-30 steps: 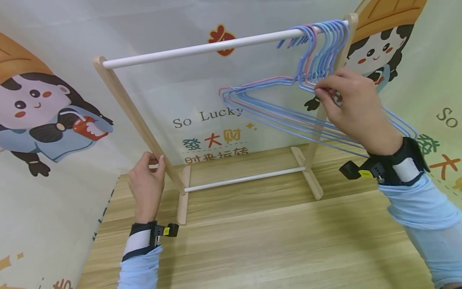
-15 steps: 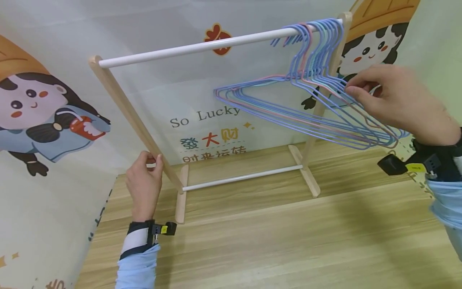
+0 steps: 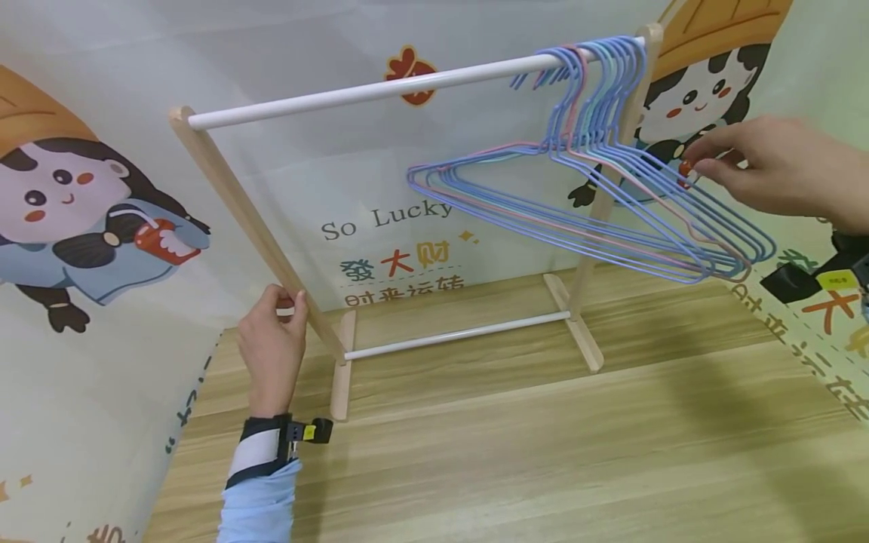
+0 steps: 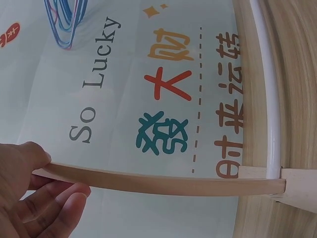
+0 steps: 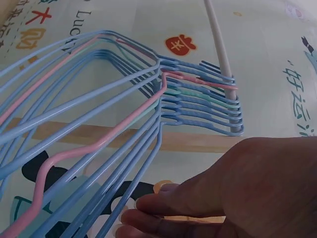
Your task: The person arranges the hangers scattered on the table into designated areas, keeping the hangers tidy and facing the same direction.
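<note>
A clothes rack with a white top rail [image 3: 366, 93] stands upright in the head view. My left hand [image 3: 274, 339] pinches its wooden left post [image 3: 237, 207] low down; the left wrist view shows thumb and fingers on either side of that post [image 4: 148, 182]. Several wire hangers [image 3: 599, 124] hang bunched at the rail's right end, mostly blue, with pink and pale green among them. A pink hanger [image 5: 89, 148] lies between blue ones in the right wrist view. Just right of the bunch, my right hand [image 3: 774, 166] hovers with loosely bent fingers, apart from the wires and holding nothing.
The rack's right post [image 3: 581, 290] is partly behind the hangers. A white lower rail [image 3: 455, 334] joins two wooden feet on the wood-grain table [image 3: 475, 452]. Printed cloth walls [image 3: 271, 45] with cartoon figures stand close behind and at both sides.
My right hand has moved right, off the hangers, sliding out along their right arms. The hangers' right arms now spread apart and swing nearer the camera. My left hand stays on the post.
</note>
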Action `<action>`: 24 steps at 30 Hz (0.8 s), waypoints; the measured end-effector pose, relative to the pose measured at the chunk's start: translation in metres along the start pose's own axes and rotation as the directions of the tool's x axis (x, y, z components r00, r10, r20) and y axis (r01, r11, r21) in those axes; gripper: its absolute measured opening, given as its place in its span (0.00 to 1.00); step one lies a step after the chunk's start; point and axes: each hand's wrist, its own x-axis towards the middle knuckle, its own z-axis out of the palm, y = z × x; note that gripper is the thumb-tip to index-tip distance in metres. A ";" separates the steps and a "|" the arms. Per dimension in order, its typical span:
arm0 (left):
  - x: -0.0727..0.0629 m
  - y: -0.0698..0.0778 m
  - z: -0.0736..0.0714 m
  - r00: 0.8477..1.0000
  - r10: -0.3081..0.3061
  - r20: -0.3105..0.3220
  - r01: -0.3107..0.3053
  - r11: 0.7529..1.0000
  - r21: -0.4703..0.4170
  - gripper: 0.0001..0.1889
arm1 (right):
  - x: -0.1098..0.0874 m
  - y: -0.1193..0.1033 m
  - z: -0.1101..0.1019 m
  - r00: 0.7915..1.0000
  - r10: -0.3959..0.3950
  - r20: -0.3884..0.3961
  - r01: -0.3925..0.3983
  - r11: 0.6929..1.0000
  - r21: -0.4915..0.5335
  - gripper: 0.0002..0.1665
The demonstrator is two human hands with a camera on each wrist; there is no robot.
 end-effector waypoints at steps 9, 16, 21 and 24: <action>0.000 0.002 0.001 1.000 -0.002 -0.006 0.002 1.000 -0.001 0.12 | 0.001 0.008 0.008 0.991 -0.114 0.066 0.108 0.990 0.092 0.15; -0.001 0.002 -0.001 1.000 -0.005 -0.013 0.005 1.000 0.001 0.12 | -0.005 -0.002 0.007 0.972 -0.213 0.100 0.191 0.962 0.193 0.14; -0.001 0.001 -0.002 1.000 -0.009 -0.011 0.009 1.000 0.008 0.12 | -0.009 -0.012 0.013 0.965 -0.251 0.073 0.215 0.920 0.327 0.14; -0.001 0.002 -0.003 1.000 -0.009 -0.010 0.009 1.000 0.010 0.12 | -0.010 -0.021 0.017 0.958 -0.282 0.053 0.231 0.867 0.441 0.13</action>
